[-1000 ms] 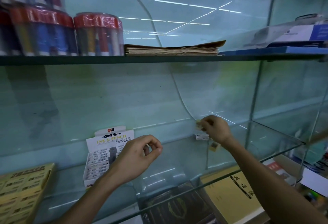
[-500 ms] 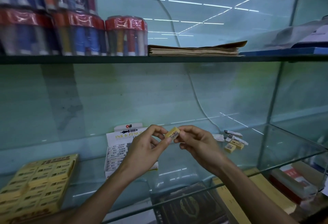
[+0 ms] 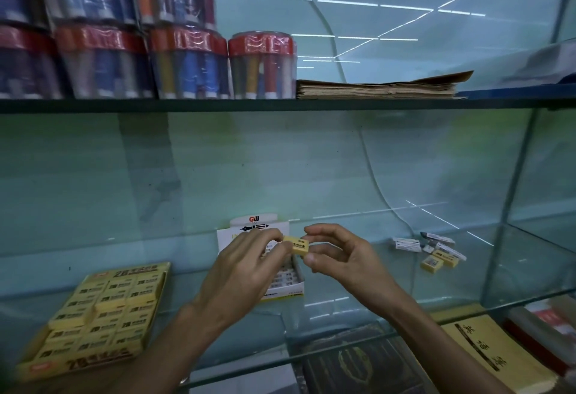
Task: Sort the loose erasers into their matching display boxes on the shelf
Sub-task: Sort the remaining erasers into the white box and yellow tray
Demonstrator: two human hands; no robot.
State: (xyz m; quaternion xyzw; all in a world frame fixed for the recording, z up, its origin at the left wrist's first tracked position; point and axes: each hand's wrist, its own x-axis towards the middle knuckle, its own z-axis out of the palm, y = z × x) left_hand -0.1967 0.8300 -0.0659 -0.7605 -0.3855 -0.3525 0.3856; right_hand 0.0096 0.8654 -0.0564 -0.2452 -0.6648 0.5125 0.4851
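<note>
A small yellow eraser (image 3: 296, 246), a blunt rectangular block with a dark printed band too small to read, is held in the air above the glass shelf (image 3: 389, 300), in front of the white display box (image 3: 282, 278). The left hand (image 3: 240, 272) pinches its left end between thumb and fingertips; the right hand (image 3: 339, 256) pinches its right end, thumb below and forefinger above, the other fingers loosely curled.

The white display box is card, standing just behind the hands, with an upright header flap bearing a red "GW" mark and a drawing of a pen nib; rows of small white-sleeved erasers fill it, largely hidden by the left hand. To the near left lies a flat yellow display box (image 3: 96, 322) of card, packed with yellow erasers in a grid, each printed "2B" in black; the box's front edge also reads "2B". The count is blurred.

To the far right on the same shelf lies a loose pile of erasers (image 3: 430, 250): about two yellow blocks and several white-and-grey sleeved ones, touching or overlapping.

On the upper shelf stand clear plastic tubs of pens (image 3: 261, 66) with red bands, stacked two high at left, and beside them a flat stack of brown paper (image 3: 377, 88). Beneath the glass shelf lies a yellow book (image 3: 498, 359) with dark characters.
</note>
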